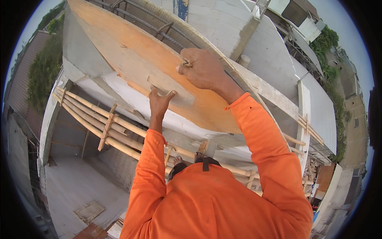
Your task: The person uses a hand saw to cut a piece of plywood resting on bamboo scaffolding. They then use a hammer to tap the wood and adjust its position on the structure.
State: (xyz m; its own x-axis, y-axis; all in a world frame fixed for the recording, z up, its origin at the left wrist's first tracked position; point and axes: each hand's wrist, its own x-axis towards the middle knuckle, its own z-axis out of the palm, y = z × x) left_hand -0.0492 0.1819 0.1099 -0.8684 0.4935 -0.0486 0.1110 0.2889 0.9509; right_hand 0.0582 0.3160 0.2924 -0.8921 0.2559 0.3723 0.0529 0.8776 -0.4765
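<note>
A long orange-brown wall face (131,51) slants in front of me, with a smeared grey patch (181,99) on its lower part. My left hand (160,104) is closed on what looks like a plastering float (156,85). The float's thin edge shows above my fingers, flat against the face beside the grey patch. Higher and to the right, my right hand (205,73) is a fist at the top edge of the wall face. A small thin end pokes out by its thumb and forefinger; the rest is hidden in the grip.
Steel reinforcing bars (159,30) run in the channel behind the top edge. Tied bamboo poles (115,127) form a scaffold below, with my bare feet (179,160) by them. Far below lies a concrete floor (87,181). White block walls (223,24) stand beyond.
</note>
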